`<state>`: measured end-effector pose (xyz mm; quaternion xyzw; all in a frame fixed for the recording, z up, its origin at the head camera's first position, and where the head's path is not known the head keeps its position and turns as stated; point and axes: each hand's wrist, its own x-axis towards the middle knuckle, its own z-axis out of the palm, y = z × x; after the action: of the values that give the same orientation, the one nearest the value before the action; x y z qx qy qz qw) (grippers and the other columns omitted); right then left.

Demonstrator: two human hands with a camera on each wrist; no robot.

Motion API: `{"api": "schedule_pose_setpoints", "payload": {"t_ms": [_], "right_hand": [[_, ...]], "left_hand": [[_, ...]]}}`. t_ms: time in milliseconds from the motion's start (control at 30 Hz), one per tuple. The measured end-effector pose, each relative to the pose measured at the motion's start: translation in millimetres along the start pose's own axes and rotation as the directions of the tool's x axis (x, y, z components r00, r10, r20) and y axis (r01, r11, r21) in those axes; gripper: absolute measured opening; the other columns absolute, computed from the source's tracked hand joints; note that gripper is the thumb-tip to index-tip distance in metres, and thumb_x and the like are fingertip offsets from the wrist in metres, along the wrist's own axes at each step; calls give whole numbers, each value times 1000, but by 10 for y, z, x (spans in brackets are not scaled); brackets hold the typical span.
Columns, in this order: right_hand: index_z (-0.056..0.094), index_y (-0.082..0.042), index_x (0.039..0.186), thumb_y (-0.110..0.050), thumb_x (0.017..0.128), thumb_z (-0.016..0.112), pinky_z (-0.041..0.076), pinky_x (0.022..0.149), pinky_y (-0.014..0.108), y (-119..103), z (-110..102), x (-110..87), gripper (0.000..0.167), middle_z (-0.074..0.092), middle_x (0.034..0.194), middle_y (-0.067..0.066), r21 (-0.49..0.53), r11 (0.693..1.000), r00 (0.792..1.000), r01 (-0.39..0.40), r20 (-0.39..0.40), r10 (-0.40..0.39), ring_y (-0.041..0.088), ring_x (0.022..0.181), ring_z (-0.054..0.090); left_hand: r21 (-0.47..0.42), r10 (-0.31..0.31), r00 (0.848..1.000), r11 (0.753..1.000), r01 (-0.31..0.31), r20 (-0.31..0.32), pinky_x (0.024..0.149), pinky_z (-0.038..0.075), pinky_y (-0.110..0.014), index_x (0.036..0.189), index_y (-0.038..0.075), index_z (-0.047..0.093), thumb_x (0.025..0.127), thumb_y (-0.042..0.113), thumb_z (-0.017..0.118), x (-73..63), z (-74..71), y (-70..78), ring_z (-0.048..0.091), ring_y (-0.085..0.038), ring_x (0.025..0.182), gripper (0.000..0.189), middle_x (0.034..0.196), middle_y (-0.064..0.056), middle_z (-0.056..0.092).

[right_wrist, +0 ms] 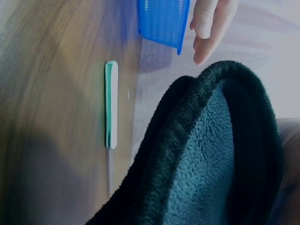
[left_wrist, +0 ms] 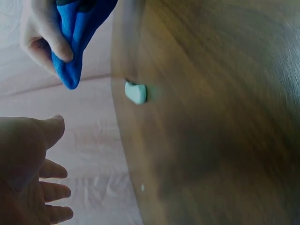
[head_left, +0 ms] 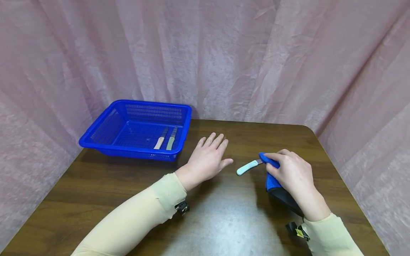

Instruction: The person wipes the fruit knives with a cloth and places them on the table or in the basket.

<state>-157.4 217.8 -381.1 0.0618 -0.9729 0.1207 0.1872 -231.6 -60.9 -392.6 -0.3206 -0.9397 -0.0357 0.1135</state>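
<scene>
A small knife (head_left: 247, 167) with a mint-green handle lies on the table, its handle toward the left hand. My right hand (head_left: 293, 172) pinches a folded blue cloth (head_left: 272, 181) between thumb and fingers; a dark side of the cloth hangs below. The cloth's tip overlaps the knife's blade in the head view, hiding most of it. In the right wrist view the cloth (right_wrist: 201, 154) fills the foreground, with the knife (right_wrist: 111, 108) beyond it. To the left of the knife, my left hand (head_left: 206, 160) hovers palm down with its fingers spread, holding nothing.
At the back left stands a blue plastic basket (head_left: 128, 150) with mesh walls. Two knives lie inside, one with a pale pink handle (head_left: 159, 143), the other with a sage-green handle (head_left: 171, 143). Pink curtains (head_left: 230, 64) hang behind and beside the brown wooden table (head_left: 105, 188).
</scene>
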Motion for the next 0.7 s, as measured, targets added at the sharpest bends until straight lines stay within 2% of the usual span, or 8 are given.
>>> {"api": "schedule_pose_setpoints", "payload": {"t_ms": [200,433,700], "right_hand": [[84,-18,127,-22,94,75,56,68,54,67,-21,-31,35,76,111,11,-5,1000,1000,-22,22,22,33,95,71],[85,-18,127,-22,94,74,55,65,52,142,-39,-68,35,76,108,10,-14,999,999,-40,23,40,31,91,70],[84,-16,128,-23,94,76,54,62,50,222,-45,-102,35,76,110,14,-24,998,998,-56,28,57,32,89,70]], "left_hand": [[4,21,999,1000,-21,26,126,35,-58,163,13,53,110,62,57,60,88,147,40,-36,160,73,170,-12,47],[4,43,998,999,-43,40,123,40,-54,160,12,55,110,61,58,144,172,307,44,-36,157,70,167,-11,51],[-19,35,991,999,-33,131,126,35,-53,166,14,49,112,61,52,210,283,423,37,-35,161,72,172,-10,44]]}}
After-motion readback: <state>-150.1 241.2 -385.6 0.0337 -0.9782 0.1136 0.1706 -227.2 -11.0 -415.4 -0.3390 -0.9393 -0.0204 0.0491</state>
